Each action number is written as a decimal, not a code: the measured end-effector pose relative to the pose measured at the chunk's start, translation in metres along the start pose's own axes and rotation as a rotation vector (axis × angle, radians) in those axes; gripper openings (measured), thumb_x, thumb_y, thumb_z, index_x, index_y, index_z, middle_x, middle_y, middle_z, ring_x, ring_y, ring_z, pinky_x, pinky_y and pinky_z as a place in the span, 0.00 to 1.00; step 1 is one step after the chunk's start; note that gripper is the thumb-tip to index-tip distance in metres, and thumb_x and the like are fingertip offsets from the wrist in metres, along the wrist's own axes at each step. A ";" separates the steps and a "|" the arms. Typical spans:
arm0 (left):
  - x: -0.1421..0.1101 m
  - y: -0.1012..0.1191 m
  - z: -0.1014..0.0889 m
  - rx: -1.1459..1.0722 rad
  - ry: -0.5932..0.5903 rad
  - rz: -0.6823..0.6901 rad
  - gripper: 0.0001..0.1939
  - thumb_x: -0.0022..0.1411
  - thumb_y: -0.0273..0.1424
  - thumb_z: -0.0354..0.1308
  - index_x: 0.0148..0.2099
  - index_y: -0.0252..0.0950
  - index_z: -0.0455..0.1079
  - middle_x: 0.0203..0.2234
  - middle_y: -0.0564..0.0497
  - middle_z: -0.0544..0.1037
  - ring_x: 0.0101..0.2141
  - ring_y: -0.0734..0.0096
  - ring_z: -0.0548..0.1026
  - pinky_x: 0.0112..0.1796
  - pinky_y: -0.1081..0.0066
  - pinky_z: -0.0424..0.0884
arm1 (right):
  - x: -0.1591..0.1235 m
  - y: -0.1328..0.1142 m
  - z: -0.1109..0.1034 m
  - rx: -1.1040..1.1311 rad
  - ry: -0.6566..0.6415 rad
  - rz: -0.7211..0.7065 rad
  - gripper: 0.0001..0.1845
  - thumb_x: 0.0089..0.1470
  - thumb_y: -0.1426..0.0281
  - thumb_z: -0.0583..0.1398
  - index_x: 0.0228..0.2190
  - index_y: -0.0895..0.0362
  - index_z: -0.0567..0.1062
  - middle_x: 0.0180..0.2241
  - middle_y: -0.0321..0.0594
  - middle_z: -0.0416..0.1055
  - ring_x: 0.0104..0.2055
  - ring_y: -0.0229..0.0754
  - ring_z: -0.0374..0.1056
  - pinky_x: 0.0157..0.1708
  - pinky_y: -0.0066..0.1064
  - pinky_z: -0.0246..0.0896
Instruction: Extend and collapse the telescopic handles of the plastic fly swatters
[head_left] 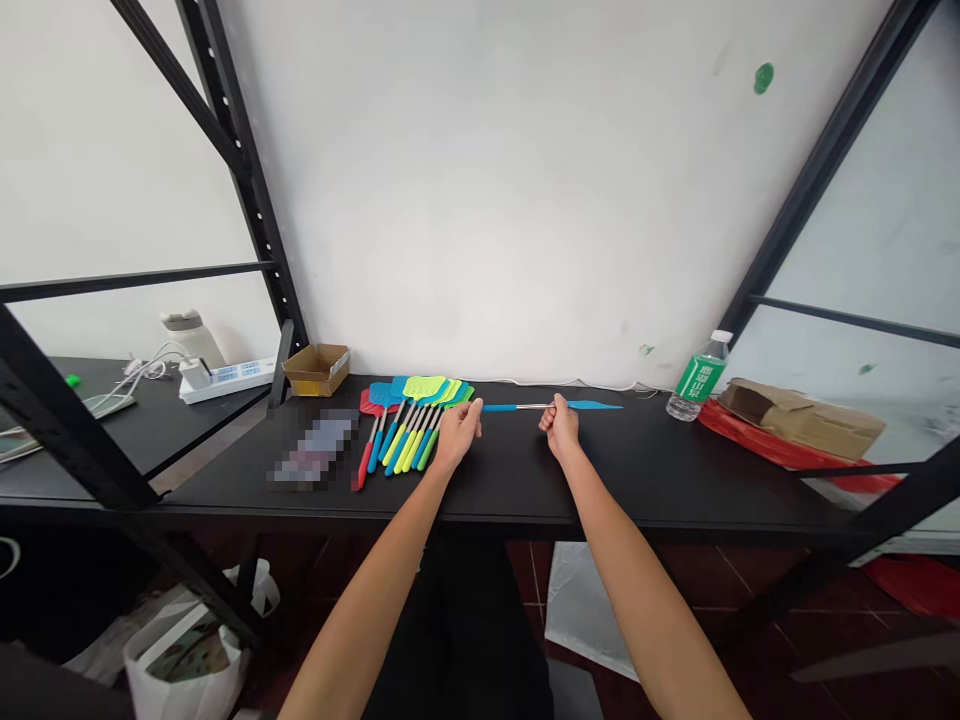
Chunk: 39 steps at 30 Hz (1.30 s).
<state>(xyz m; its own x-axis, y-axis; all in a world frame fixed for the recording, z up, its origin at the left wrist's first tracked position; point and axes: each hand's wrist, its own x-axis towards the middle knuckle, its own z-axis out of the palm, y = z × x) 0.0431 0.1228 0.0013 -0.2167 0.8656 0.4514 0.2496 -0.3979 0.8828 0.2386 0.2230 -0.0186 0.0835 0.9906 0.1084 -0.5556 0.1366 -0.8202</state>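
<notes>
Between my two hands a blue fly swatter [592, 405] with a silver metal shaft is held level above the black shelf [637, 460]. My left hand [459, 432] is closed around the end of its blue handle. Close to the swatter's blue head, my right hand [561, 428] grips it with curled fingers. The head is seen nearly edge-on and points right. Just left of my left hand lies a row of several similar fly swatters [409, 430] in red, blue, yellow-green and green, their heads toward the wall and overlapping.
A small open cardboard box [316, 372] stands at the back left, near a power strip [229, 378]. At the right are a water bottle [700, 378] and a brown cardboard package [806, 415] on red plastic. Black metal posts [259, 190] frame both sides.
</notes>
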 end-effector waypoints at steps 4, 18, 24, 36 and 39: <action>0.001 0.001 0.000 -0.065 -0.040 0.002 0.18 0.66 0.48 0.55 0.33 0.39 0.67 0.21 0.55 0.73 0.16 0.76 0.62 0.21 0.72 0.59 | 0.000 -0.001 0.000 0.000 0.002 0.004 0.24 0.58 0.61 0.61 0.18 0.54 0.57 0.13 0.27 0.51 0.15 0.30 0.48 0.14 0.25 0.45; -0.001 0.002 -0.002 -0.069 0.013 -0.044 0.31 0.67 0.50 0.52 0.17 0.38 0.56 0.11 0.54 0.63 0.15 0.76 0.60 0.22 0.70 0.57 | -0.002 0.000 0.001 -0.019 -0.015 0.008 0.25 0.58 0.60 0.61 0.18 0.53 0.57 0.14 0.27 0.51 0.15 0.30 0.47 0.14 0.25 0.45; 0.003 -0.001 0.000 -0.187 -0.014 -0.054 0.16 0.64 0.46 0.58 0.34 0.39 0.65 0.17 0.58 0.71 0.14 0.78 0.59 0.19 0.73 0.56 | -0.001 -0.002 0.001 0.000 0.017 0.022 0.24 0.59 0.61 0.60 0.18 0.53 0.56 0.14 0.27 0.51 0.15 0.30 0.48 0.14 0.25 0.45; -0.002 0.002 -0.003 -0.028 0.100 0.007 0.31 0.67 0.50 0.52 0.17 0.39 0.55 0.11 0.54 0.62 0.16 0.75 0.60 0.23 0.70 0.57 | -0.005 -0.004 0.004 -0.034 -0.009 0.022 0.25 0.58 0.60 0.61 0.18 0.53 0.56 0.13 0.27 0.51 0.15 0.30 0.48 0.13 0.25 0.45; -0.003 0.003 -0.002 -0.027 0.125 -0.017 0.33 0.66 0.51 0.52 0.16 0.39 0.50 0.08 0.55 0.58 0.15 0.75 0.59 0.22 0.69 0.56 | -0.005 -0.003 0.004 -0.027 -0.017 0.018 0.24 0.58 0.61 0.61 0.18 0.53 0.56 0.14 0.27 0.51 0.15 0.30 0.48 0.14 0.24 0.45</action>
<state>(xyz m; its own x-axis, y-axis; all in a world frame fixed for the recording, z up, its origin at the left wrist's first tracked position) 0.0423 0.1186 0.0027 -0.3373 0.8281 0.4477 0.2195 -0.3933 0.8928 0.2371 0.2181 -0.0143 0.0596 0.9929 0.1031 -0.5341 0.1189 -0.8370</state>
